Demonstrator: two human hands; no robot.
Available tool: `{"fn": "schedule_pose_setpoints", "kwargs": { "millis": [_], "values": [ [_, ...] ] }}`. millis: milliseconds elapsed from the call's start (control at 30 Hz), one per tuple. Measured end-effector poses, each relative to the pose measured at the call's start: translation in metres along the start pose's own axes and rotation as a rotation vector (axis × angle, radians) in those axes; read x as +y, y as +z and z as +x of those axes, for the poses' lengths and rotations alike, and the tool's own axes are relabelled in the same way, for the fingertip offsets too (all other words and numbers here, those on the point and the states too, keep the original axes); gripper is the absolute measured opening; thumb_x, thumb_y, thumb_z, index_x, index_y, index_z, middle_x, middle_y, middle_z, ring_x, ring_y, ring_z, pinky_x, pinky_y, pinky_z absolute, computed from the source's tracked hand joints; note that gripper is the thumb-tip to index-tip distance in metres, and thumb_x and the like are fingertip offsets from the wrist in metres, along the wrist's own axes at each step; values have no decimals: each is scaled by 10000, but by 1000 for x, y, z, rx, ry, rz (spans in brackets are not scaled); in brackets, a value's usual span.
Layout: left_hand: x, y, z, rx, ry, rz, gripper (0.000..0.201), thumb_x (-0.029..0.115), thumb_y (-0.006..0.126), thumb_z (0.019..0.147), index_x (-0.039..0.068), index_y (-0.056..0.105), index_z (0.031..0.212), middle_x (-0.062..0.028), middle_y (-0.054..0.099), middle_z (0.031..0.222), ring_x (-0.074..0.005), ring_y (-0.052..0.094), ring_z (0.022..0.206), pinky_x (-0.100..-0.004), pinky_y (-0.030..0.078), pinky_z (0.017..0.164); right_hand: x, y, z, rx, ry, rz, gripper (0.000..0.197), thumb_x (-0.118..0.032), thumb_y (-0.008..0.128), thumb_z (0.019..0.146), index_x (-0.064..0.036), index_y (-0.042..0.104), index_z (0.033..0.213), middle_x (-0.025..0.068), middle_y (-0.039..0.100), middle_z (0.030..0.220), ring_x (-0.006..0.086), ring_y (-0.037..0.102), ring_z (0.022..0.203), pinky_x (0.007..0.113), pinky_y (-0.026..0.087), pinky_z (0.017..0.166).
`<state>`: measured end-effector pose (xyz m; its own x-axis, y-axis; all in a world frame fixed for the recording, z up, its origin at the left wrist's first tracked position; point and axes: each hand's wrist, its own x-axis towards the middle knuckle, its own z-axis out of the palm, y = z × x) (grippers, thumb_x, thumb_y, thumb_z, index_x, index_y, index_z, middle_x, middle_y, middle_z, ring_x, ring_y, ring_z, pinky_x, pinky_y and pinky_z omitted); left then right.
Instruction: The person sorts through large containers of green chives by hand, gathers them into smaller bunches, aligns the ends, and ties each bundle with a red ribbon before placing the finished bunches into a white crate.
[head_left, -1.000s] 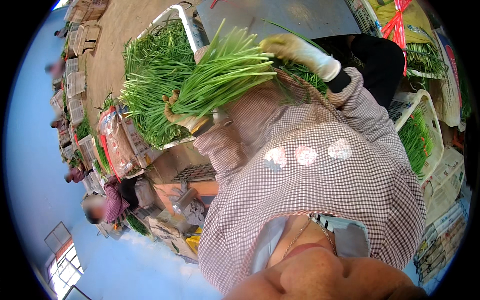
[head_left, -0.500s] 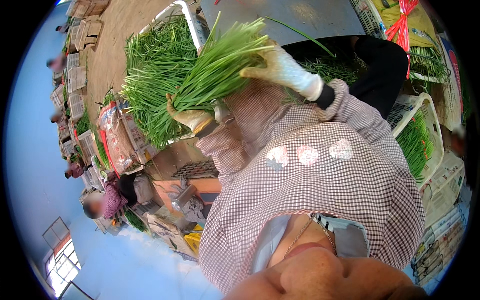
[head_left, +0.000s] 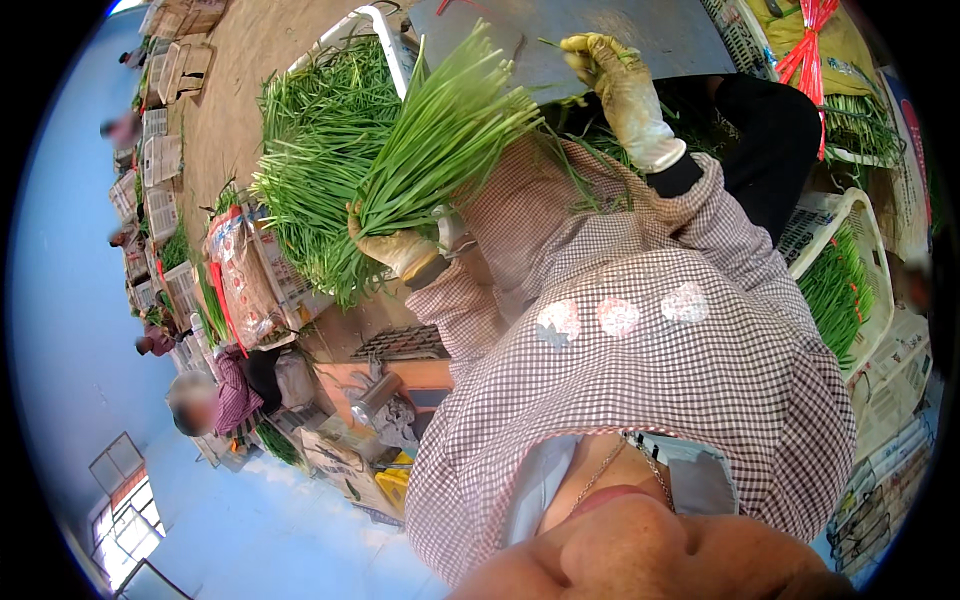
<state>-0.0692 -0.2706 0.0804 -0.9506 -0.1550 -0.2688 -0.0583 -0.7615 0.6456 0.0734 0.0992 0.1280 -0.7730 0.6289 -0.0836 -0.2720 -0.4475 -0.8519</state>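
1. I am watching through the head camera, and both gloved hands are showing in the upper half of the view.
2. With the left hand (head_left: 395, 248) I am gripping the bunch (head_left: 440, 150) of green stalks. The fingers are curling around its lower part and pressing against it; some are hiding behind the leaves.
3. The bunch is fanning upward and to the right from that hand, and its pale ends are pointing the same way.
4. I am holding the right hand (head_left: 620, 85) up to the right of the bunch, apart from it. Its fingers are bending inward and pinching a thin stalk (head_left: 548, 42), whose short end is sticking out to the left.
5. Behind the bunch, a pile (head_left: 310, 150) of greens is filling the white crate (head_left: 378, 30); I cannot tell whether bunch and pile are touching.
6. The grey table (head_left: 480, 45) is standing beyond the hands.
7. Loose blades (head_left: 600, 195) are lying on the checked smock (head_left: 640, 400), below the right wrist.
8. At far right, a pale basket (head_left: 880, 270) is holding more greens (head_left: 835, 300), and a red tie (head_left: 810, 45) is hanging above it.
9. At left, a co-worker (head_left: 235, 395) is sitting well apart.
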Motion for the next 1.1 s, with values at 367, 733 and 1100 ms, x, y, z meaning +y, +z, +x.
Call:
{"fn": "schedule_pose_setpoints", "kwargs": {
  "millis": [367, 733, 1100],
  "values": [
    [-7, 50, -35, -129, 148, 41, 281, 296, 644, 961, 98, 691, 1155, -114, 701, 1219, -321, 668, 1133, -544, 594, 963, 29, 66, -2, -317, 24, -849, 397, -403, 765, 892, -36, 793, 1041, 180, 717, 1111, 327, 692, 1017, 389, 537, 905],
    [-4, 7, -8, 17, -153, -99, 425, 328, 610, 956, 47, 662, 1271, -186, 656, 1338, -380, 651, 1167, -568, 554, 997, -5, -50, 7, -292, -49, 188, 257, -295, 635, 1037, -72, 695, 1150, 45, 693, 1097, 141, 608, 1006, 296, 466, 987],
    [-17, 29, -18, -17, -56, 129, 366, 331, 590, 955, 73, 663, 1205, -193, 665, 1306, -371, 652, 1162, -536, 579, 962, 7, -30, -2, -597, -203, -898, 561, -460, 715, 937, -45, 670, 1312, 155, 686, 1301, 275, 667, 1154, 366, 517, 999]
  ]
}}
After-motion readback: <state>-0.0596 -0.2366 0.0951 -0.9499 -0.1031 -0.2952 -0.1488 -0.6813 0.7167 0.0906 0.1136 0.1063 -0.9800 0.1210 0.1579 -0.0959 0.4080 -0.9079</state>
